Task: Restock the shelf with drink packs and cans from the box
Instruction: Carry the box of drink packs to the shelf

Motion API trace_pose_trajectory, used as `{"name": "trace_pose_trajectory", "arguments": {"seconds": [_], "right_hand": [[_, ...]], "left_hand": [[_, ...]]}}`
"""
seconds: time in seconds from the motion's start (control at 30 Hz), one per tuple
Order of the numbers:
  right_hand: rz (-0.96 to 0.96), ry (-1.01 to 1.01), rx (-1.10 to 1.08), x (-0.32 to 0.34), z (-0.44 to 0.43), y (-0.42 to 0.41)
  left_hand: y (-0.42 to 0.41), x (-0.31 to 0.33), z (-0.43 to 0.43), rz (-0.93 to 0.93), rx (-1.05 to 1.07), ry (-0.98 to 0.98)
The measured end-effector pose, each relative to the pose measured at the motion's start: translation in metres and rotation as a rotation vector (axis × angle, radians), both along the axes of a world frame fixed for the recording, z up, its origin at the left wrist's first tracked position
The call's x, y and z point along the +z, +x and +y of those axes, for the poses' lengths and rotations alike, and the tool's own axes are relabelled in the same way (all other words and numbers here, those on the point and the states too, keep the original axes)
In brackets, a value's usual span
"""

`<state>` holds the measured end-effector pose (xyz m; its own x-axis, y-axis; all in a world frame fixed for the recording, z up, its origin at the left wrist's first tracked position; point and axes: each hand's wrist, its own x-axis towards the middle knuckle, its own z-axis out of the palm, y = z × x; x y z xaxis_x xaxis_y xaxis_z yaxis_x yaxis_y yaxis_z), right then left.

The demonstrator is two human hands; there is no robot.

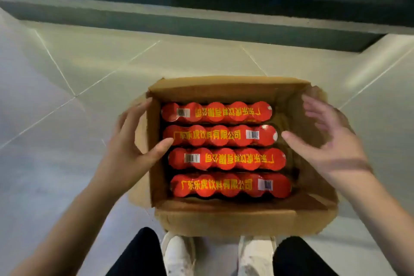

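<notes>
An open cardboard box (224, 222) is seen standing on a pale tiled floor (67, 74), directly in front of two white shoes (177, 255); black trouser legs (139, 253) are seen beside the shoes. Four red drink packs are laid in the box in rows, one behind the other; each is wrapped in film and printed with yellow characters and a barcode. The far pack (216, 111) lies against the back wall; the second pack (219, 135) and the third pack (226, 158) follow it; the near pack (230, 185) lies closest to the shoes.

The left hand (134, 141) is held across the left wall of the box; its fingers are kept straight and close together outside the wall, while the thumb is stretched inward to the left end of the second pack; whether the thumb touches the pack cannot be told. The right hand (324, 139) is held over the right side of the box and is blurred; its fingers are spread and nothing is held in them; its thumb is pointed at the right end of the second pack, just beside it. A dark ledge (201, 27) is seen across the floor beyond the box, well apart from it and blurred.
</notes>
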<state>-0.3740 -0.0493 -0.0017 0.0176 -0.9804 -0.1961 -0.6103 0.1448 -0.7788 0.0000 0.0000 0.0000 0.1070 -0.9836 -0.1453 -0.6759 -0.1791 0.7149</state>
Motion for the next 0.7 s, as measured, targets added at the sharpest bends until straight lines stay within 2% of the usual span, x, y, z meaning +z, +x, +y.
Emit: {"name": "trace_pose_trajectory", "arguments": {"seconds": [0.17, 0.37, 0.5, 0.7], "right_hand": [[0.092, -0.052, -0.077, -0.048, 0.003, -0.009], [0.223, -0.168, -0.106, -0.07, 0.0, -0.016], [0.205, -0.114, -0.138, -0.076, 0.003, -0.024], [0.244, -0.028, -0.125, -0.081, 0.0, -0.035]], "left_hand": [[0.007, -0.056, 0.003, 0.0, 0.022, -0.025], [0.01, -0.069, 0.004, 0.006, 0.037, -0.017], [0.009, -0.07, 0.005, -0.025, 0.005, 0.089], [0.011, -0.072, 0.008, 0.102, -0.003, 0.152]]}}
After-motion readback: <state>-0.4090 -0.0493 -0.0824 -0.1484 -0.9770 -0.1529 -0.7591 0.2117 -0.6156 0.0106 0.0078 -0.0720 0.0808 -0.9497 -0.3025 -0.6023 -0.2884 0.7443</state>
